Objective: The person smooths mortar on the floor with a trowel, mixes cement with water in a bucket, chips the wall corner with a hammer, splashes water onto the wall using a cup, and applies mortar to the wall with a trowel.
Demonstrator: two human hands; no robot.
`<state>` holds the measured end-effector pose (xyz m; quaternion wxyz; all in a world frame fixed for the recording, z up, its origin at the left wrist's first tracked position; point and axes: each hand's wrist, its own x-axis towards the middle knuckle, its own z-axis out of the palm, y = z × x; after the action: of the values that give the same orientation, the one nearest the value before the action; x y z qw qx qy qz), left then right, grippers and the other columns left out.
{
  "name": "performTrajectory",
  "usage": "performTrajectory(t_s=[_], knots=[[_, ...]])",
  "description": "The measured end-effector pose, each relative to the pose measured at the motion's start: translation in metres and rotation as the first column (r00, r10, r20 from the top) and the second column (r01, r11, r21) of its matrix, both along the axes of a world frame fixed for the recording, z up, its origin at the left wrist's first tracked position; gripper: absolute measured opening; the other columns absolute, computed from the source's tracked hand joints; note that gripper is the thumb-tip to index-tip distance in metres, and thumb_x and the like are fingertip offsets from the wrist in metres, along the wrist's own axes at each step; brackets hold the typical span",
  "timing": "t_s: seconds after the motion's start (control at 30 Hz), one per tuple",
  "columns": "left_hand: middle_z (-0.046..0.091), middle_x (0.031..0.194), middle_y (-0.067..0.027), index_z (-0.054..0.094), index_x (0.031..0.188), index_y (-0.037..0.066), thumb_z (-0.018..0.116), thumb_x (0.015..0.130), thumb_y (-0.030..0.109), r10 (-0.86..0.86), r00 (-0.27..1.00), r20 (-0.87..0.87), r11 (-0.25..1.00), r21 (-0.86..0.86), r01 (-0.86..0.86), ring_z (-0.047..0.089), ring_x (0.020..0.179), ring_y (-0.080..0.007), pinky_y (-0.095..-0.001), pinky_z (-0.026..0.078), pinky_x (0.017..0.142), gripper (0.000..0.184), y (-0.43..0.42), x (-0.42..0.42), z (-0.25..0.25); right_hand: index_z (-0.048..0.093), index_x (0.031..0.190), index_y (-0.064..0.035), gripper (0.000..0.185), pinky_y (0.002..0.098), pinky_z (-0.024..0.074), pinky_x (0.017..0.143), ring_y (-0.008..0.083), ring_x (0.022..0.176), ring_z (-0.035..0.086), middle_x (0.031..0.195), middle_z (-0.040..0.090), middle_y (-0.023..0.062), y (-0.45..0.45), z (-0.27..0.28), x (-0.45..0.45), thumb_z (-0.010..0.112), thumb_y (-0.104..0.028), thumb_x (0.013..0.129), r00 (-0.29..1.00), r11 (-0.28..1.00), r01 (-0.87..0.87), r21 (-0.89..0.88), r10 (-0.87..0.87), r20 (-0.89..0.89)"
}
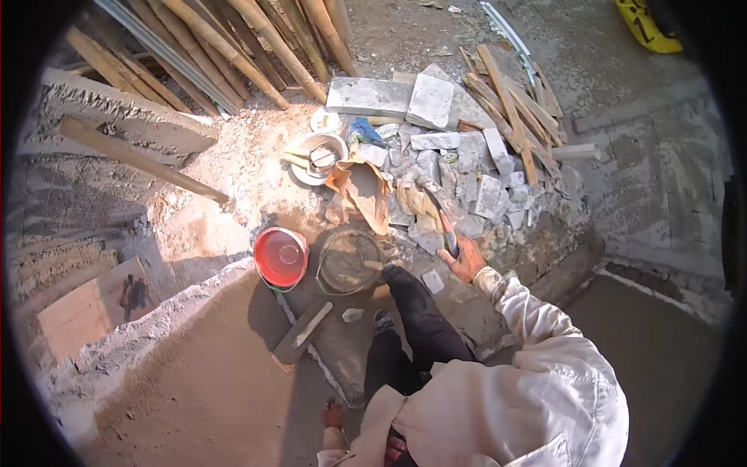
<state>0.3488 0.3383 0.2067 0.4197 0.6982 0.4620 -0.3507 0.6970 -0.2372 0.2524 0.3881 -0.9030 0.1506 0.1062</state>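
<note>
My right hand (467,260) is closed around the handle of a trowel (442,212), whose narrow dark blade points up and away, seen almost edge-on over the rubble. Low in the view, my left hand (333,414) hangs beside my leg, small and foreshortened; its fingers look loosely apart, with nothing visible in them. In front of my feet stands a bucket of grey mortar (350,261). A red bucket (282,261) touches or nearly touches its left side. Below them a wooden float (303,336) lies on the low wall's edge.
Broken blocks and rubble (467,171) cover the ground ahead, with a torn paper sack (362,191) and a pale basin (317,156) beside them. Wooden strips (513,109) lie at the back right. Bamboo poles (226,50) lean at the upper left. A plastered low wall (194,373) runs along the left.
</note>
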Motion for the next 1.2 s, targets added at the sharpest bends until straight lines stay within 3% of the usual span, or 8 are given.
performTrajectory(t_s=[0.2, 0.3, 0.57, 0.9, 1.0, 1.13, 1.17, 1.2], knots=[[0.062, 0.1, -0.0095, 0.057, 0.121, 0.006, 0.056, 0.08, 0.005, 0.009, 0.979, 0.206, 0.992, -0.126, 0.017, 0.059, 0.083, -0.0202, -0.036, 0.047, 0.058, 0.041, 0.017, 0.12, 0.014, 0.057, 0.104, -0.0034, 0.026, 0.0341, 0.0506, 0.054, 0.0196, 0.059, 0.064, 0.071, 0.063, 0.0095, -0.021, 0.057, -0.248, 0.059, -0.027, 0.093, 0.752, 0.809, 0.587, -0.031, -0.56, -0.348], [0.062, 0.094, -0.0103, 0.057, 0.118, 0.005, 0.056, 0.078, 0.004, -0.077, 0.96, 0.268, 0.991, -0.081, 0.102, 0.059, 0.074, -0.0205, -0.0335, 0.044, 0.051, 0.04, -0.001, 0.159, 0.031, 0.063, 0.123, -0.0093, 0.044, 0.0418, 0.0585, 0.073, 0.0297, 0.094, 0.071, 0.105, 0.071, 0.0191, -0.043, -0.1, -0.436, 0.065, -0.033, 0.086, 0.571, 0.91, 0.004, -0.414, -0.342, -0.746], [0.064, 0.073, -0.0106, 0.065, 0.096, 0.004, 0.058, 0.077, 0.01, -0.518, 0.843, 0.147, 0.854, 0.143, 0.5, 0.06, 0.06, -0.0221, -0.0376, 0.046, 0.05, 0.021, -0.096, 0.195, 0.026, 0.072, 0.101, -0.0072, 0.038, 0.0415, 0.0578, 0.067, 0.0288, 0.082, 0.072, 0.095, 0.072, 0.0197, 0.0, -0.005, -0.629, 0.065, -0.037, 0.079, 0.054, 0.34, 0.88, -0.331, -0.764, -0.643], [0.066, 0.072, -0.0132, 0.069, 0.09, 0.004, 0.062, 0.079, 0.017, -0.951, -0.151, 0.271, -0.009, 0.462, 0.887, 0.063, 0.061, -0.0227, -0.0386, 0.049, 0.055, 0.018, -0.468, 0.249, -0.029, 0.071, 0.103, -0.0069, 0.039, 0.0417, 0.0572, 0.064, 0.0287, 0.076, 0.072, 0.089, 0.071, 0.0195, -0.151, -0.01, -0.654, 0.064, -0.037, 0.08, -0.053, 0.064, 0.987, -0.15, -0.745, -0.665], [0.069, 0.097, -0.0216, 0.066, 0.11, -0.001, 0.062, 0.078, 0.011, -0.848, 0.224, 0.48, 0.274, 0.036, 0.961, 0.066, 0.089, -0.041, -0.0489, 0.052, 0.079, 0.035, -0.628, 0.263, -0.023, 0.071, 0.104, -0.0068, 0.039, 0.0417, 0.0571, 0.063, 0.0287, 0.074, 0.071, 0.087, 0.071, 0.0194, -0.19, -0.005, -0.677, 0.064, -0.037, 0.08, -0.083, 0.015, 0.99, -0.142, -0.747, -0.66], [0.067, 0.116, -0.0155, 0.07, 0.107, 0.008, 0.058, 0.093, 0.023, -0.585, -0.555, 0.591, -0.297, 0.481, 0.825, 0.064, 0.105, -0.0271, -0.0374, 0.053, 0.088, 0.024, -0.807, 0.269, 0.023, 0.071, 0.105, -0.0067, 0.039, 0.0418, 0.0568, 0.062, 0.0287, 0.071, 0.071, 0.084, 0.071, 0.0194, -0.246, -0.007, -0.702, 0.064, -0.036, 0.08, -0.068, 0.068, 0.982, -0.176, -0.744, -0.665], [0.068, 0.116, -0.0139, 0.066, 0.116, 0.009, 0.056, 0.092, 0.028, -0.809, 0.017, 0.587, 0.021, -0.001, 1.0, 0.063, 0.104, -0.0334, -0.0432, 0.05, 0.089, 0.032, -0.844, 0.259, 0.028, 0.071, 0.105, -0.0067, 0.039, 0.0418, 0.0568, 0.062, 0.0287, 0.071, 0.071, 0.084, 0.071, 0.0193, -0.263, -0.012, -0.705, 0.064, -0.036, 0.08, -0.058, 0.087, 0.979, -0.185, -0.75, -0.659], [0.068, 0.115, -0.0149, 0.065, 0.118, 0.008, 0.057, 0.092, 0.027, -0.801, -0.124, 0.585, -0.094, 0.082, 0.992, 0.064, 0.103, -0.0337, -0.0438, 0.049, 0.089, 0.033, -0.878, 0.25, 0.04, 0.071, 0.105, -0.0067, 0.039, 0.0418, 0.0567, 0.061, 0.0287, 0.07, 0.071, 0.083, 0.071, 0.0193, -0.281, -0.019, -0.705, 0.064, -0.036, 0.08, -0.043, 0.116, 0.972, -0.205, -0.767, -0.641]])
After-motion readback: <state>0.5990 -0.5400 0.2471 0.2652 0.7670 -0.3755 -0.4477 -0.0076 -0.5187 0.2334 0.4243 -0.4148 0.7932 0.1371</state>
